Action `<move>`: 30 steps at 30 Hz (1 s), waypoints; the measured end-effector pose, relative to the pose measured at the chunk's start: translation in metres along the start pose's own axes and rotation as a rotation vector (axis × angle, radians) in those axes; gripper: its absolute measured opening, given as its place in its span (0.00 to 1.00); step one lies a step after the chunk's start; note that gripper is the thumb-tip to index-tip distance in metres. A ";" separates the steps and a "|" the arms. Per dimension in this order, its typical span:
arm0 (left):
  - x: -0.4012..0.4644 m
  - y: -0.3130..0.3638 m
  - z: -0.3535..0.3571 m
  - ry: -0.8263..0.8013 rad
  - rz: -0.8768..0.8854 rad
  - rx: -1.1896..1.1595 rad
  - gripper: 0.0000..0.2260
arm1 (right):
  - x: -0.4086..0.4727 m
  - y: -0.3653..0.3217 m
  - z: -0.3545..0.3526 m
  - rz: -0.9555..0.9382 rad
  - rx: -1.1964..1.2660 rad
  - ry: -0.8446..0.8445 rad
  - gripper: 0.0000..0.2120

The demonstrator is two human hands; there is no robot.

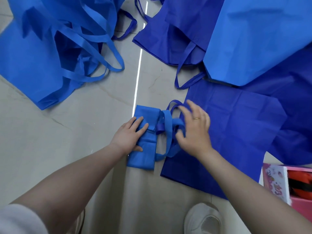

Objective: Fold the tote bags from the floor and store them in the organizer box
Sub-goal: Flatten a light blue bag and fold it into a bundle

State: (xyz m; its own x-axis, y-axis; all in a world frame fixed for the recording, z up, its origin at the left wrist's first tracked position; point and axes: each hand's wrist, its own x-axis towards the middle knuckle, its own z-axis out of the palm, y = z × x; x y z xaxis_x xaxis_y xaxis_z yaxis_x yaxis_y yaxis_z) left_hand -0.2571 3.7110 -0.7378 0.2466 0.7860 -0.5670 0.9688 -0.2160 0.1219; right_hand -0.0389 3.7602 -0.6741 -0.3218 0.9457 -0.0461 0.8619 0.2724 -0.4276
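While the left hand [130,134] lies flat with straight fingers on the folded light-blue tote bag [143,141], pressing it to the tiled floor [70,129], the right hand [194,130] hovers over the bag's loose handles [168,132] with fingers spread and slightly bent; it is motion-blurred, so whether the fingertips pinch a strap cannot be told. The folded bag sits on the floor between the two hands, its handles trailing to the right onto a flat dark-blue tote bag [236,132] that lies just beside it. A heap of light-blue bags [42,53] with tangled straps fills the upper left, well apart from the hands. More bags crowd the upper right: a dark-blue one [177,31] and a light-blue one [253,39] overlapping it, both cut off by the frame's edge. At the lower right stands the pink organizer box [302,205] (only its corner shows), with something orange and black inside that is hard to make out. A white shoe [202,218] is partly cut off at the bottom.
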 end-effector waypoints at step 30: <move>0.019 -0.033 -0.013 0.072 0.197 -0.279 0.21 | -0.036 -0.035 0.069 -0.420 -0.292 -0.605 0.26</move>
State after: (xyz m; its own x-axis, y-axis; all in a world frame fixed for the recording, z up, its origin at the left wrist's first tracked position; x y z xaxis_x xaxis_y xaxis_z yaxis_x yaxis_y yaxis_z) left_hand -0.2835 3.7405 -0.7425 0.4211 0.7859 -0.4529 0.8699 -0.2085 0.4471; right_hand -0.0851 3.7043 -0.7200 -0.7281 0.5153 -0.4520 0.6619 0.6999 -0.2682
